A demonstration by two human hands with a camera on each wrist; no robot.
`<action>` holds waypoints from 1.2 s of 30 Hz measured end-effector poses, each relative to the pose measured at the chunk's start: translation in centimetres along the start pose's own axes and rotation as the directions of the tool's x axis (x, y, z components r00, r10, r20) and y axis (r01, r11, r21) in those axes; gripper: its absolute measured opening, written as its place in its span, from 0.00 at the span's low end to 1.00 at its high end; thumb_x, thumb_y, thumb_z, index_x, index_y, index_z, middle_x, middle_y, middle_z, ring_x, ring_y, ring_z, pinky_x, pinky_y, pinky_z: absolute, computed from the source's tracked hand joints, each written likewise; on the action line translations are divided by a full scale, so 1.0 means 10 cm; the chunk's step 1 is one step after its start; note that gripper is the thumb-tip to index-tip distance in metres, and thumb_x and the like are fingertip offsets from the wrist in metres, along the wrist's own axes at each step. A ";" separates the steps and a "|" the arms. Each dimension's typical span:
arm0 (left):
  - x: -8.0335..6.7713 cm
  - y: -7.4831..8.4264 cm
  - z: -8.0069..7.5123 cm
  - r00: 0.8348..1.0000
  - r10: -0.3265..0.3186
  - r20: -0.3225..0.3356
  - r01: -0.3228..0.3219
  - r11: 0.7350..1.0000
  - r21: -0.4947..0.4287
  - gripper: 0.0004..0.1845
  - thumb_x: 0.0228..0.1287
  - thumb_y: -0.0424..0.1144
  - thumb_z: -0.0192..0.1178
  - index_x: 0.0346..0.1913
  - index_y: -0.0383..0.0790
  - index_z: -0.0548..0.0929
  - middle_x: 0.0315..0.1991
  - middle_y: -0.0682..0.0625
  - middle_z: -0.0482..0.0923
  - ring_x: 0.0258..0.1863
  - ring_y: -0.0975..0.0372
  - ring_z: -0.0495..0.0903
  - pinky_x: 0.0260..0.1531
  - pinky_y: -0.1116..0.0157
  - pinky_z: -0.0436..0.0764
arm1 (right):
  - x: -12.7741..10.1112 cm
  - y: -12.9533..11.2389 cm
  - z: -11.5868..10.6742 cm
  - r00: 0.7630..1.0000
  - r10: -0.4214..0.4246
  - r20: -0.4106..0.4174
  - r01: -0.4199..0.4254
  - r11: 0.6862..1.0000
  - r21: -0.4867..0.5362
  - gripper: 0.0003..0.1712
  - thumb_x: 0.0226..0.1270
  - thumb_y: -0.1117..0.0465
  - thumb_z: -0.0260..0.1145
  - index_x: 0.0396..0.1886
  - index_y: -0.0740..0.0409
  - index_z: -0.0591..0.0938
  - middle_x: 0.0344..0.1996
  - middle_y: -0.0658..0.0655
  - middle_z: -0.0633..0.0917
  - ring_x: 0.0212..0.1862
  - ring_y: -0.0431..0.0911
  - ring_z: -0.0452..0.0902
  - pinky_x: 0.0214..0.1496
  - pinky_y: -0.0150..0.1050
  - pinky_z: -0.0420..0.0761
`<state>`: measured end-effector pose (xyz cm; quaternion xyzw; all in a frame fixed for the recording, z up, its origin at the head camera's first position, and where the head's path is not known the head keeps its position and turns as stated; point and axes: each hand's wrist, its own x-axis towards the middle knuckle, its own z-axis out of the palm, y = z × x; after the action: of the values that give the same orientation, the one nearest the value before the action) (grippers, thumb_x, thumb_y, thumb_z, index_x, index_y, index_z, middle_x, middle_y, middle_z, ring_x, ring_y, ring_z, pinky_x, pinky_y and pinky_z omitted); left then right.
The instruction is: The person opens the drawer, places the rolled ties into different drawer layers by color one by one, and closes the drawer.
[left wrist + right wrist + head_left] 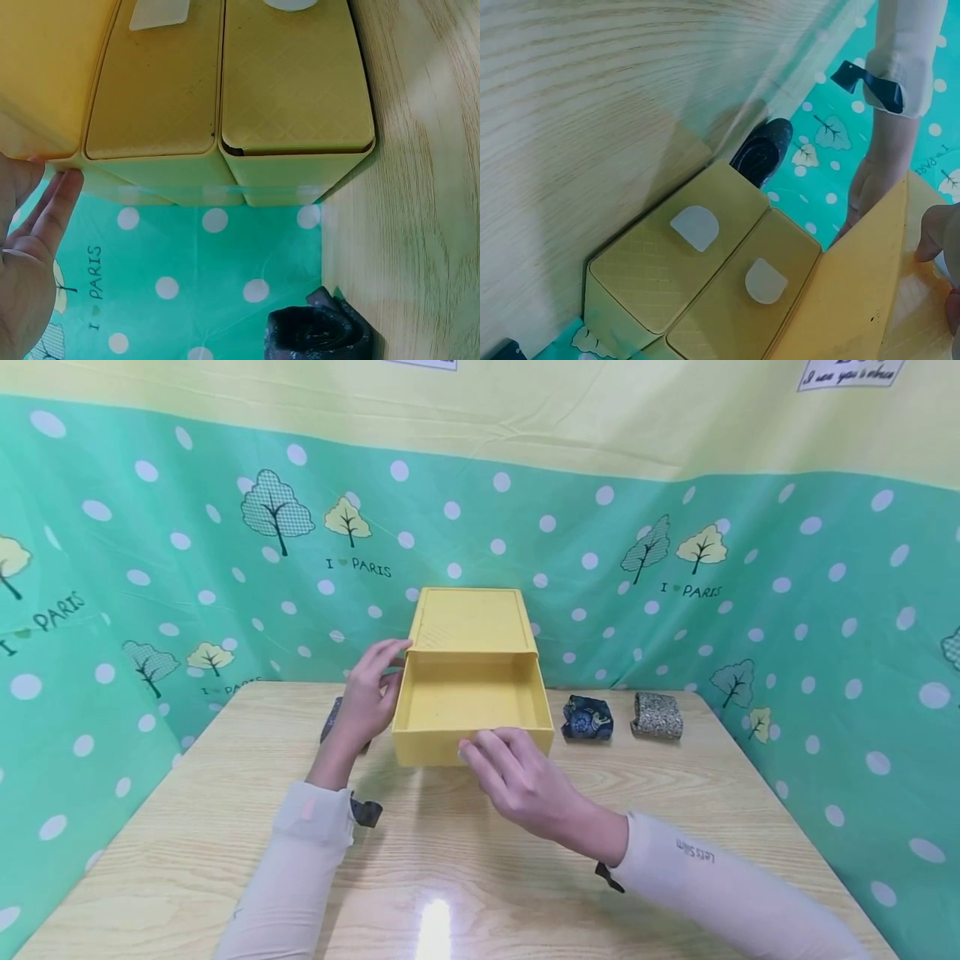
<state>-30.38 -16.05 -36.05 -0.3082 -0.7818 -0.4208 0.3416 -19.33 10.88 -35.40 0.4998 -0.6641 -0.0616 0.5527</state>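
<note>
A yellow drawer cabinet (472, 618) stands at the back of the table, its top drawer (471, 749) pulled out so that the inner floor shows. Curled over the middle of the drawer's front, my right hand (525, 785) grips it; part of that hand (939, 251) shows at the right wrist view's edge. On the cabinet's left side rests my left hand (369, 693), its fingers (64, 199) fairly straight against the yellow wall. Two lower drawers, with white tabs (697, 228) on their fronts, are closed in the right wrist view.
Right of the cabinet lie a dark blue patterned cloth roll (587, 718) and a grey speckled roll (657, 716). Another dark roll (332, 718) is partly hidden behind my left hand. A green dotted curtain (600, 568) hangs behind and beside the wooden table (187, 843).
</note>
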 end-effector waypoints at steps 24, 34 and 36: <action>0.00 -0.01 -0.01 1.000 -0.005 0.001 0.005 1.000 -0.006 0.30 0.65 0.14 0.56 0.69 0.36 0.76 0.64 0.38 0.74 0.52 0.46 0.84 0.52 0.62 0.88 | -0.04 0.40 -0.17 0.978 0.126 -0.167 -0.107 0.988 0.113 0.20 0.70 0.53 0.63 0.48 0.66 0.85 0.37 0.62 0.86 0.36 0.56 0.80 0.33 0.46 0.82; -0.01 -0.01 -0.01 1.000 -0.003 0.004 0.003 1.000 -0.006 0.30 0.66 0.15 0.57 0.69 0.36 0.76 0.65 0.38 0.73 0.52 0.46 0.84 0.53 0.64 0.87 | -0.45 0.80 -0.32 0.946 0.282 -0.160 -0.250 0.948 0.195 0.28 0.77 0.48 0.60 0.50 0.73 0.84 0.40 0.68 0.85 0.40 0.63 0.79 0.41 0.56 0.80; -0.01 -0.02 0.00 1.000 -0.005 0.004 0.005 1.000 -0.006 0.30 0.66 0.15 0.57 0.69 0.36 0.76 0.65 0.39 0.74 0.52 0.47 0.84 0.53 0.64 0.87 | -0.57 0.88 -0.34 0.940 0.314 -0.132 -0.286 0.938 0.197 0.30 0.77 0.46 0.60 0.51 0.73 0.83 0.42 0.69 0.85 0.41 0.64 0.79 0.42 0.57 0.80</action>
<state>-30.44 -16.17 -36.15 -0.3080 -0.7820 -0.4234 0.3381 -22.47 20.97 -32.32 0.4421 -0.6886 0.1229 0.5615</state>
